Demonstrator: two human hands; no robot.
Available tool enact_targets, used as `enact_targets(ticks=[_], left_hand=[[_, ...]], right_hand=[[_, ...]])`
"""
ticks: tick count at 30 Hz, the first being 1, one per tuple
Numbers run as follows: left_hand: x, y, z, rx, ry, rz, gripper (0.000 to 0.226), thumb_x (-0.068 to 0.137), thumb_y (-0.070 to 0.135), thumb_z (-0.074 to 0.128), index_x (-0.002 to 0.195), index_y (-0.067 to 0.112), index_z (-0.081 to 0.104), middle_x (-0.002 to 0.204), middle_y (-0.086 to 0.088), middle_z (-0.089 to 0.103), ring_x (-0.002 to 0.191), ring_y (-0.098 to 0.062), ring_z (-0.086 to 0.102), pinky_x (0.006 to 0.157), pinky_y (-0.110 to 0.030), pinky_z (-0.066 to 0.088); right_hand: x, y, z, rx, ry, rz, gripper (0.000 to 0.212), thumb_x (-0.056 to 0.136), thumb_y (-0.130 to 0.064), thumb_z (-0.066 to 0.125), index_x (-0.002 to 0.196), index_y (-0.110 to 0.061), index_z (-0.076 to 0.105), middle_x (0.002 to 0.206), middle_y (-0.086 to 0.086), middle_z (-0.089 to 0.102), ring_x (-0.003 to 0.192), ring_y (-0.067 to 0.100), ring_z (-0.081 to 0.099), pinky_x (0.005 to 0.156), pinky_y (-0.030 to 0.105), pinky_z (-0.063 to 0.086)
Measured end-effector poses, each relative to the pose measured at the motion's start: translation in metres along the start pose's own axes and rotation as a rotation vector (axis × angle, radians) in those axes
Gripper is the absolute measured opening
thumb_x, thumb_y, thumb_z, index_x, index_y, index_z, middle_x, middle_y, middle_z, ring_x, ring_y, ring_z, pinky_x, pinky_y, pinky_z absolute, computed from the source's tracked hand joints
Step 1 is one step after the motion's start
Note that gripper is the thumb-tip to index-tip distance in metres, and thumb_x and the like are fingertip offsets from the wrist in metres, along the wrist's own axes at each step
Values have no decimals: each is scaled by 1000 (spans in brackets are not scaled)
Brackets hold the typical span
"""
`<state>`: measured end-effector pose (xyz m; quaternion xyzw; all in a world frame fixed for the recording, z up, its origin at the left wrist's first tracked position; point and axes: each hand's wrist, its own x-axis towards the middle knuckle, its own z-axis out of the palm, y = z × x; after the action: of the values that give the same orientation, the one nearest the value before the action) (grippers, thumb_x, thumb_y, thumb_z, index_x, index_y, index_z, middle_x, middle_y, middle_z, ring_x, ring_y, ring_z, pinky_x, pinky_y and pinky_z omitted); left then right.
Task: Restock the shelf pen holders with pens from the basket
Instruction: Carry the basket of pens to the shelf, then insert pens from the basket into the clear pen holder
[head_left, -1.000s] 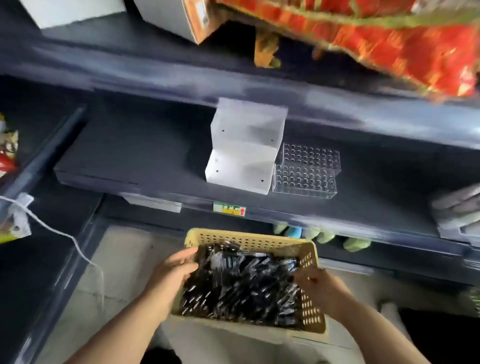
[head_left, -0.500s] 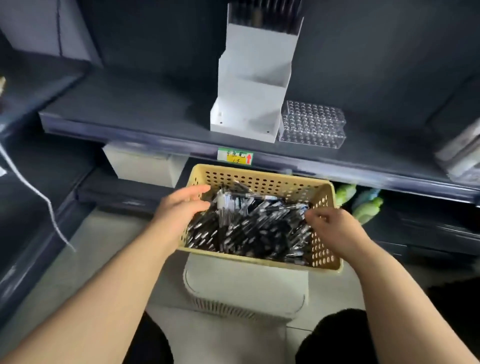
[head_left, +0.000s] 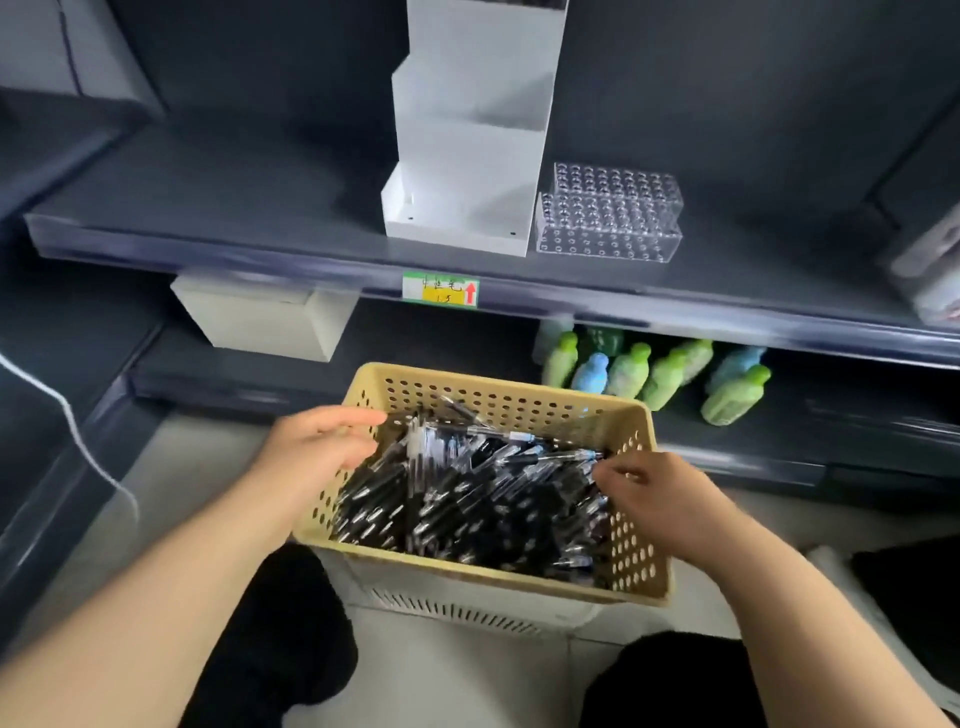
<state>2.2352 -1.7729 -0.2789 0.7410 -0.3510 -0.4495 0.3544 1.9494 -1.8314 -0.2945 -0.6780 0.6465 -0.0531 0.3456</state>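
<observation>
- Step in hand, as I read it: pulling pens out of the basket (head_left: 498, 400); it sits on a white slatted bin (head_left: 457, 597) right in front of you, below the shelf (head_left: 208, 244) edge; the pens (head_left: 467, 499) lie in a loose criss-cross heap inside it.
- Left hand (head_left: 311, 452): fingers straight and loosely spread over the basket's left rim, holding nothing; whether it touches the rim is unclear.
- Right hand (head_left: 654, 499): fingers curled, tips down in the right side of the heap; too blurred to say whether they have closed on a pen.
- Targets: white stepped holder (head_left: 467, 156) and clear drilled holder (head_left: 608, 223) just beside it, both on the shelf above the basket; the steps in view and the clear holder's holes look empty; the white holder's top is cut off.
- Drop the left hand onto the rim and pin the basket; it overhangs the bin and could probably tip if you rake sideways.
- Don't grab a tangle; comb out pens lying the same way and lift them as one aligned bundle, tips together.
- Bundles suit the white steps; the drilled holder likely takes one pen per hole, so feed those singly, upright.
- Lift straight up clear of the basket wall before going to the shelf; crossed pens will snag and spill to the floor.
- Mind the price label (head_left: 440, 289) on the shelf lip on the way up.
</observation>
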Motion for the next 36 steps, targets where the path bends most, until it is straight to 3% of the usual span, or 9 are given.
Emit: enact_targets(ticks=[3,7,12,16,19,22,27,33,36], left_hand=[[31,7,4,115,-27,35,29,83,10,64,89,39,67,103,7,59,100,-11,54,88,-31,39],[59,17,14,246,-99,47,25,87,20,60,102,38,65,108,13,54,103,-7,48,85,-28,35],[49,-7,24,218,-255,-53,26,91,17,57,104,40,60,120,3,52,111,-16,50,84,-28,39],[41,-17,26,230,-299,-44,26,90,16,58,101,40,61,107,-2,56,87,-10,57,67,-18,38],[44,-20,27,238,-310,-60,26,90,15,58,103,37,62,96,-2,55,82,-10,56,67,-16,37],[45,-26,31,240,-267,-93,27,89,12,58,106,31,63,96,-2,55,89,-15,53,79,-25,39],[45,-27,29,204,-184,-87,30,87,10,60,110,28,64,116,-4,57,107,-21,52,89,-31,38],[64,-18,22,217,-180,-59,31,86,10,59,106,33,64,117,-2,57,112,-22,51,90,-34,39],[79,-14,20,234,-194,-62,31,86,8,57,105,32,64,116,-3,58,110,-21,53,90,-31,39]], right_hand=[[16,1,8,-26,-111,47,20,92,-43,50,100,-34,66,66,-10,58,62,7,54,58,22,42],[35,5,9,26,-140,114,16,92,-39,52,95,-34,67,87,2,71,79,19,66,74,29,50],[43,12,2,-86,-101,75,28,94,-35,51,117,-27,63,119,-5,59,100,13,55,77,19,34],[40,24,2,-17,-123,145,24,91,-37,54,110,-28,67,89,-3,61,74,14,55,69,23,41],[39,28,13,-1,-149,187,19,91,-37,55,98,-26,68,76,3,58,61,17,52,65,24,42],[41,26,28,-7,-181,185,25,92,-34,54,104,-17,68,66,0,53,65,19,51,64,24,41],[45,16,37,-42,-118,190,31,92,-32,52,109,-10,66,65,-3,50,75,21,52,74,28,45],[60,12,45,-8,-104,222,26,91,-33,52,111,-20,64,86,3,56,81,21,52,71,23,39],[75,12,48,-6,-122,245,21,91,-32,50,96,-18,65,78,2,53,79,23,51,70,24,39]])
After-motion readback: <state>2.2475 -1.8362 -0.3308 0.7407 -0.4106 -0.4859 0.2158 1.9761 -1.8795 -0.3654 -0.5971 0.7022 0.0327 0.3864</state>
